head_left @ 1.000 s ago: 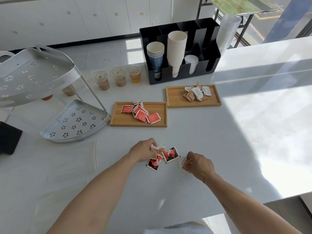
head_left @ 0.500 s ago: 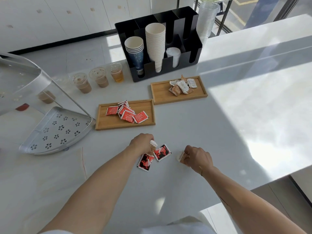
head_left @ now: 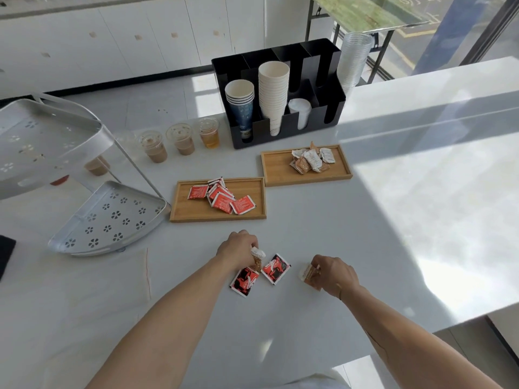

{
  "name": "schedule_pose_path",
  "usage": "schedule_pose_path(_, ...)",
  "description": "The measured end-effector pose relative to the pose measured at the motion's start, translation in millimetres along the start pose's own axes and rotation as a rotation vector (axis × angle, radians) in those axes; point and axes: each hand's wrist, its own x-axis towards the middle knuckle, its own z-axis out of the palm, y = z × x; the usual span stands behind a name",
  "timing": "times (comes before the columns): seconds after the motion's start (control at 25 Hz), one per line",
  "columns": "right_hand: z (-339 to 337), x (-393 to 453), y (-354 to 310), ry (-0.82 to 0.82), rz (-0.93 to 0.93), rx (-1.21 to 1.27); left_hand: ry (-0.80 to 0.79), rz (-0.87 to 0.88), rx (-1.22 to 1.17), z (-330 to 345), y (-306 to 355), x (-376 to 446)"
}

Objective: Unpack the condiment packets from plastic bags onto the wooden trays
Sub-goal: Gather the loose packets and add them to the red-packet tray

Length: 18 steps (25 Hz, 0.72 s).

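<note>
White table (head_left: 365,220) — two wooden trays (head_left: 196,214), cup organizer (head_left: 280,136), loose packets (head_left: 276,269).

Probably a café service counter. A black cup organizer (head_left: 283,108) holds stacked paper cups (head_left: 273,91) (lids too), beside lidded sample drinks (head_left: 182,138).

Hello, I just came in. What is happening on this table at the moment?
A person is sorting condiment packets onto two wooden trays. The left hand pinches a tan packet above two red-and-black packets lying loose on the table. The right hand grips another tan packet. The near tray already holds red packets, the far tray tan and white ones.
</note>
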Motion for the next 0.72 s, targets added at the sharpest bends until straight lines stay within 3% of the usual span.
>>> schedule_pose_path(0.32, -22.6, 19.3, -1.1, -0.124, -0.027, -0.075, -0.025, -0.040, -0.208, -20.7, -4.9, -1.2)
schedule_pose_path(0.52, -48.2, 36.4, 2.3, -0.104, -0.076, -0.084, -0.048, -0.058, -0.391, -29.4, 8.1, 7.3)
schedule_pose_path(0.72, -81.7, 58.5, 9.3, -0.076, -0.099, -0.080, -0.068, -0.068, -0.388, -38.0, 29.9, 30.6)
